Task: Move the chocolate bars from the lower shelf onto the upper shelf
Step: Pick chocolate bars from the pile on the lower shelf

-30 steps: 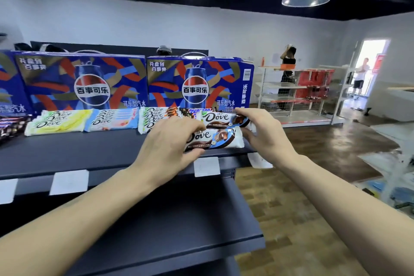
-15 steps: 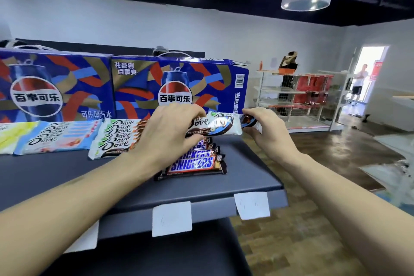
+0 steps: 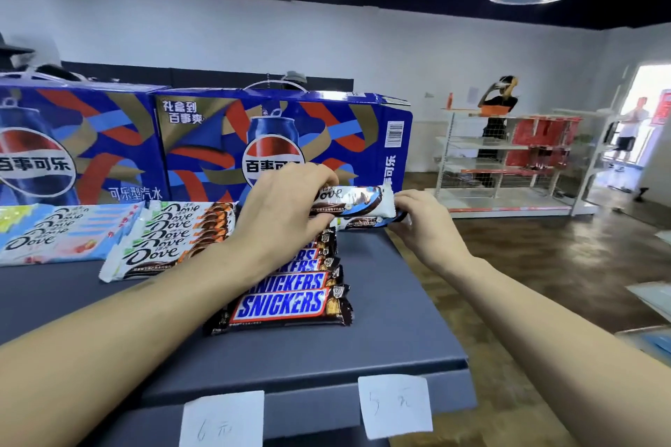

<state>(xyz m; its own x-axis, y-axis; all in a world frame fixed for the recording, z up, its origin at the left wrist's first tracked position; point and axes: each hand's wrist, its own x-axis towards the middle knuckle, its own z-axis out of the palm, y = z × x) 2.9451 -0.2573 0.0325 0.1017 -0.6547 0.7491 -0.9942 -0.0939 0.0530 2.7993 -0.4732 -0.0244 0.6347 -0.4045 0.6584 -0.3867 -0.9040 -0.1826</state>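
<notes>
Head view: left hand (image 3: 287, 207) and right hand (image 3: 423, 225) pinching Dove bars (image 3: 357, 198), forearms outstretched.

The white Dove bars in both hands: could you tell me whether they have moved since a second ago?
Yes: the white Dove bars went farther back over the shelf, from its front edge to beyond the Snickers stack.

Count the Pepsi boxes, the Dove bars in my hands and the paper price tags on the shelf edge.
Pepsi boxes: 2
Dove bars, held between left hand and right hand: 2
Paper price tags: 2
Total: 6
</notes>
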